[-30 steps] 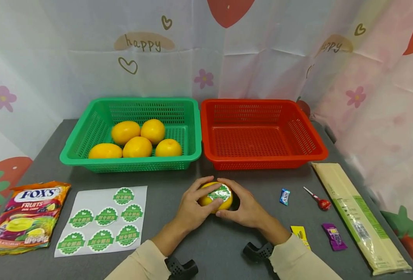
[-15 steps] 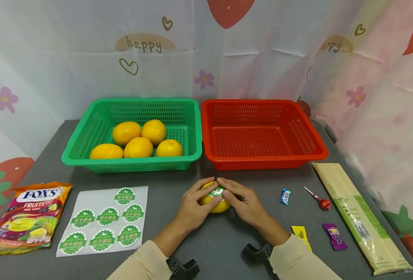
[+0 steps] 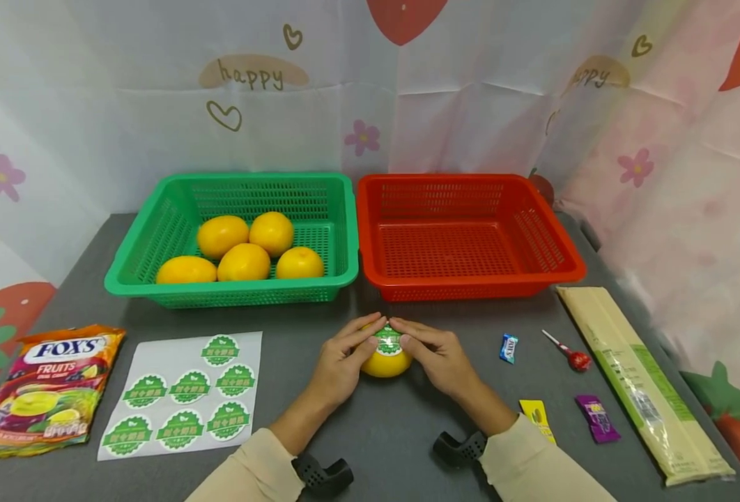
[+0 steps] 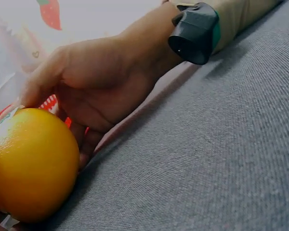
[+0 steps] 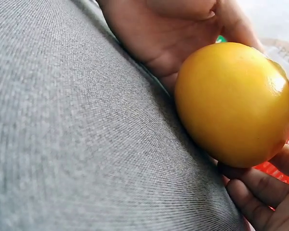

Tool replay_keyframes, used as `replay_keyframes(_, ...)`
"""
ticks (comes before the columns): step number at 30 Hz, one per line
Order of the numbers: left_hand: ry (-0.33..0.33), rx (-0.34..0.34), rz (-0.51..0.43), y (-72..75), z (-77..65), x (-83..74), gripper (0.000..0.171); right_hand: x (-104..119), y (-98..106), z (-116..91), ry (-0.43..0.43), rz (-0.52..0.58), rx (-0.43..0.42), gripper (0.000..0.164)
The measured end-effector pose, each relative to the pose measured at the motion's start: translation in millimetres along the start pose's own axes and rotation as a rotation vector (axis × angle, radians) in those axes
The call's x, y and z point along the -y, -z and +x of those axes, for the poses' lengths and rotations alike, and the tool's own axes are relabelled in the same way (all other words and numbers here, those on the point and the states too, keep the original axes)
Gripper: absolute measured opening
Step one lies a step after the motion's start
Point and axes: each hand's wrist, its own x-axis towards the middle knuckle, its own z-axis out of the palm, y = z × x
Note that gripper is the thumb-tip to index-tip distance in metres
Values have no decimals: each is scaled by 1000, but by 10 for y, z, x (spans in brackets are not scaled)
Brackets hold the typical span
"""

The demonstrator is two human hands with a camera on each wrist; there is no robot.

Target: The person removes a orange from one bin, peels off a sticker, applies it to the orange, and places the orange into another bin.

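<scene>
Between both hands, an orange sits on the grey cloth, low in front of the red basket. A round green-and-white sticker is on its upper front side. My left hand curls round the orange from the left, its thumb at the sticker's edge. From the right, my right hand holds the fruit too, thumb beside the sticker. The left wrist view shows the right hand behind the orange; in the right wrist view, the left hand lies beyond the orange.
A green basket with several oranges stands at the back left, a red basket beside it. Left lie a sticker sheet and candy bag; right, a lollipop, small wrapped candies and a long cream package.
The right thumb has moved up onto the sticker area and then to its side. The left thumb has drawn back toward the sticker's left edge. The sticker now faces more to the front.
</scene>
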Motion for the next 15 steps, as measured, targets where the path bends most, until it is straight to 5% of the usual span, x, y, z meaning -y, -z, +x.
replay_keyframes(4, 7, 1, -22, 29, -5, 37, 30, 12, -12, 3, 20, -16, 26, 33)
replay_keyframes(9, -24, 11, -16, 39, -11, -151, 30, 28, -34, 3, 101, -95, 44, 43)
replay_keyframes(15, 22, 13, -23, 44, 4, -288, 29, 35, -44, 6, 69, -113, 40, 40)
